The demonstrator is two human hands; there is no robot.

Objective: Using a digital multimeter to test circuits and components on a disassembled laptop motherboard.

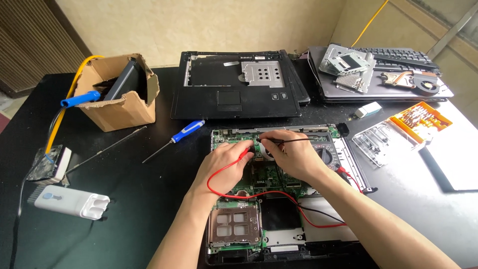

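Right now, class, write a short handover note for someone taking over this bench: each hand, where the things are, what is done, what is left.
Left hand: holds the red-tipped test probe on the green laptop circuit board.
Right hand: holds the black test probe on the same board.
The red lead wire loops over the board; the dark multimeter with a dial sits behind the right hand.
Done: black laptop top cover is off, set behind.
Left: the reading is hidden; the blue-handled screwdriver lies unused.
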